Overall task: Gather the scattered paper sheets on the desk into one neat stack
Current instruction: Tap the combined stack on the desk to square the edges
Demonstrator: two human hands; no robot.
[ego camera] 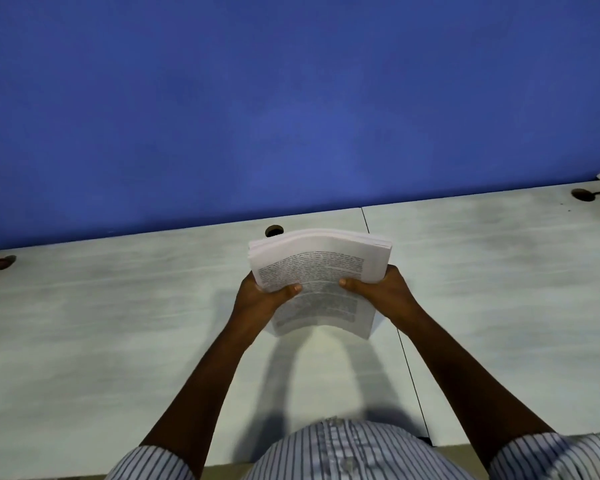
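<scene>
White printed sheets, gathered into one thick stack of paper (317, 271), are held up in the air above a pale grey table (118, 323), roughly at its centre and near the blue partition wall (291, 98) behind it. The left hand (262, 301) grips the stack's left edge, thumb pressed on the top page and fingers curled underneath. The right hand (383, 289) grips the right edge the same way. Squeezed between them, the stack bows upward in the middle, and its far edge fans out slightly, so the sheets are not yet squared.

Round cable holes (274, 231) sit along the table's back edge. A pale corner shows at the far left edge of the view; it may be another sheet, but it is too cut off to tell.

Judging from this, the gathering looks nearly done and the squaring remains. The risk is in the bend: if either hand loosens while the paper is arched, inner sheets could spring free and slide out. Tapping the stack down while its edges are uneven could crumple corners.
</scene>
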